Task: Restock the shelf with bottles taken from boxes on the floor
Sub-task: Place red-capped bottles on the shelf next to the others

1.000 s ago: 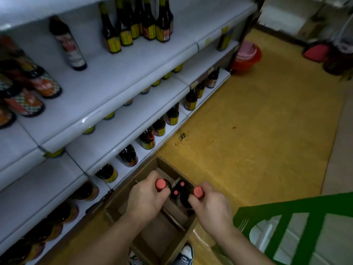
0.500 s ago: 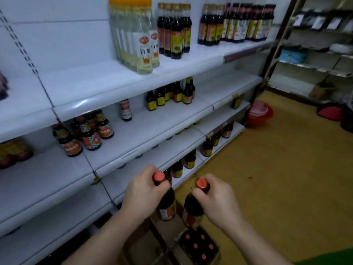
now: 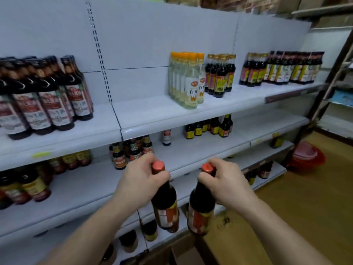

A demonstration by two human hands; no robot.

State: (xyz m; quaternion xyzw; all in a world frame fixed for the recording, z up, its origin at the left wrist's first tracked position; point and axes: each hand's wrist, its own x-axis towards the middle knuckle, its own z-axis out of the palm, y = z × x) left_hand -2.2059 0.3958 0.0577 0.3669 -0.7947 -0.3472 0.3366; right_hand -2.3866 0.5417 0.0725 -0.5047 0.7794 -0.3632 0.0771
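2 bottles are raised from brown cardboard box [image 3: 185, 255] to white metal shelf [image 3: 86, 190] level: dark glass red-capped left bottle [image 3: 165, 205] gripped at neck by left hand [image 3: 141, 180], right bottle [image 3: 201, 209] by right hand [image 3: 226, 183]; shelving is due next.

The left hand [image 3: 141, 180] hides the neck of the left bottle [image 3: 166, 207], the right hand [image 3: 225, 180] hides the neck of the right bottle [image 3: 200, 209], and the print on both is too blurred to read. The box [image 3: 183, 253] is cut off by the bottom edge. The dark bottles [image 3: 28, 111] at far left run past the left edge.
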